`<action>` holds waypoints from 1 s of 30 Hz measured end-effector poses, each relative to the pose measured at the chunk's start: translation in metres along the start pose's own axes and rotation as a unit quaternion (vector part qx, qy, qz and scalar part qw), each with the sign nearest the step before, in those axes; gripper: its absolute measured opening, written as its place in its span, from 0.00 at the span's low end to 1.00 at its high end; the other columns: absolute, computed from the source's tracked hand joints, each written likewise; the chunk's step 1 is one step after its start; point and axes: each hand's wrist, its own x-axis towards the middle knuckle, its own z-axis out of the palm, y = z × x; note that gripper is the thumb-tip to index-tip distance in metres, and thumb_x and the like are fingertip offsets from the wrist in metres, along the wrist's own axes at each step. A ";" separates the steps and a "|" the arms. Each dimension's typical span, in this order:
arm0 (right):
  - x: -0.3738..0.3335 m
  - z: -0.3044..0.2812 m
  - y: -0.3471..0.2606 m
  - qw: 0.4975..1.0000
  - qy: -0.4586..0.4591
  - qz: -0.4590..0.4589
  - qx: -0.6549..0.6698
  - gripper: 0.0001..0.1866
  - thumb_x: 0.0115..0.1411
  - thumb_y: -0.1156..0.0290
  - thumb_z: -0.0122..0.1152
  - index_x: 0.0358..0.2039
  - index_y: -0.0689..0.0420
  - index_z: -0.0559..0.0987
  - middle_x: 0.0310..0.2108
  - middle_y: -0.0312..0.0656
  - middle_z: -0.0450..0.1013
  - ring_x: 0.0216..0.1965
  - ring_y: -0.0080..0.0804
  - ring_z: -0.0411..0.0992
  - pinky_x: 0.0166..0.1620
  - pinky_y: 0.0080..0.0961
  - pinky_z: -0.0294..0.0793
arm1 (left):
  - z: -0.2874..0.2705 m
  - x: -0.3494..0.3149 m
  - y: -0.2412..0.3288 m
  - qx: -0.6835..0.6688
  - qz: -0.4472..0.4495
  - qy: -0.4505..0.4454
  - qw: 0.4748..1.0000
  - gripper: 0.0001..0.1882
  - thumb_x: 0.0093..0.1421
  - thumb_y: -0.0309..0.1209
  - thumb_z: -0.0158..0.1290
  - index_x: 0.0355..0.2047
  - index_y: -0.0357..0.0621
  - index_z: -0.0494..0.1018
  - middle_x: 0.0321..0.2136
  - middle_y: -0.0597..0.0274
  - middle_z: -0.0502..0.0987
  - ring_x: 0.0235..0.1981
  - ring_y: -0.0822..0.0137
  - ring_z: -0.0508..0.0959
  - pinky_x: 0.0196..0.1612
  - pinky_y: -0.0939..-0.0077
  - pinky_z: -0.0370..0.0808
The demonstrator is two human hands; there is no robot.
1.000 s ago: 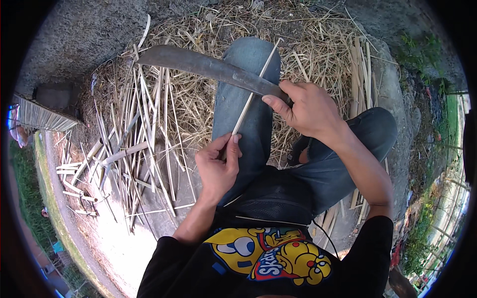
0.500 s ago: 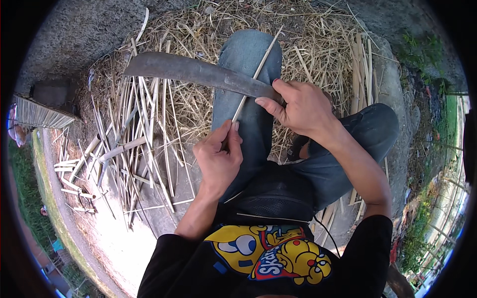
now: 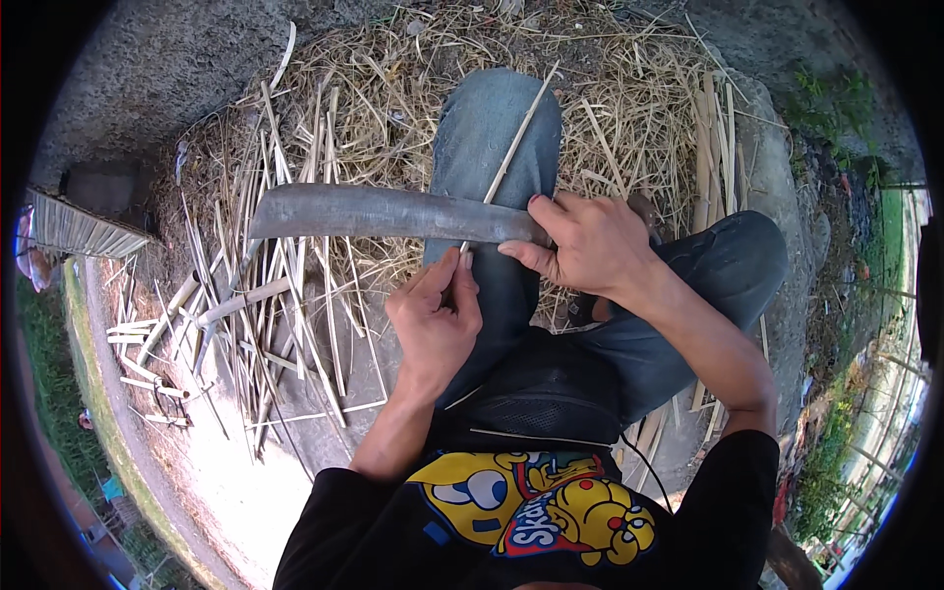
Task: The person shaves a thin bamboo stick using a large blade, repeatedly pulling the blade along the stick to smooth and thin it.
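Note:
Between thumb and fingers, my left hand (image 3: 433, 320) pinches the near end of a thin pale bamboo strip (image 3: 519, 136). The strip slants up and away across my raised, jeans-clad knee (image 3: 487, 108). My right hand (image 3: 595, 244) is closed around the base of a machete (image 3: 364, 212); its handle is mostly hidden by the hand. The broad, dark grey blade points left and lies across the strip just ahead of my left fingertips. Its square tip reaches over the scattered strips at the left.
Loose bamboo strips (image 3: 315, 324) and a few thicker bamboo pieces (image 3: 246, 298) lie at the left. Dry shavings (image 3: 383, 98) cover the ground ahead. More flat strips (image 3: 710, 147) lie beyond my bent right leg (image 3: 728, 258). A rough grey wall (image 3: 167, 79) stands at the far left.
The machete has come nearer to my left hand along the strip, and its blade has turned to lie more level. My left hand stays nearly in place, holding the strip.

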 end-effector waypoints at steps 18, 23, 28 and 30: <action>-0.017 -0.012 -0.026 0.999 -0.026 0.028 -0.010 0.29 0.64 0.39 0.58 0.34 0.58 0.76 0.23 0.48 0.75 0.23 0.49 0.78 0.26 0.43 0.78 | -0.005 -0.006 -0.008 0.072 0.020 -0.018 0.997 0.06 0.64 0.20 0.57 0.38 0.28 0.82 0.17 0.60 0.78 0.17 0.77 0.75 0.21 0.80 0.68; -0.016 0.006 -0.003 0.998 -0.015 0.064 -0.007 0.30 0.64 0.38 0.57 0.32 0.58 0.75 0.23 0.48 0.75 0.24 0.51 0.78 0.26 0.43 0.78 | -0.007 -0.007 -0.004 0.068 0.012 -0.032 0.997 0.07 0.64 0.21 0.58 0.38 0.29 0.82 0.18 0.59 0.78 0.18 0.74 0.76 0.22 0.78 0.69; -0.016 0.007 -0.005 0.997 0.014 0.079 0.005 0.34 0.66 0.36 0.52 0.30 0.60 0.78 0.17 0.50 0.75 0.22 0.49 0.80 0.25 0.44 0.80 | -0.004 -0.006 -0.013 0.082 0.027 -0.025 0.996 0.06 0.63 0.21 0.58 0.37 0.28 0.82 0.18 0.56 0.79 0.17 0.70 0.79 0.22 0.77 0.71; -0.019 0.009 -0.010 0.996 0.001 0.083 0.023 0.31 0.65 0.38 0.56 0.30 0.59 0.76 0.18 0.49 0.74 0.22 0.52 0.78 0.24 0.45 0.77 | -0.006 -0.007 -0.012 0.083 0.019 -0.042 0.995 0.06 0.63 0.20 0.58 0.38 0.28 0.82 0.18 0.56 0.79 0.17 0.71 0.79 0.22 0.78 0.72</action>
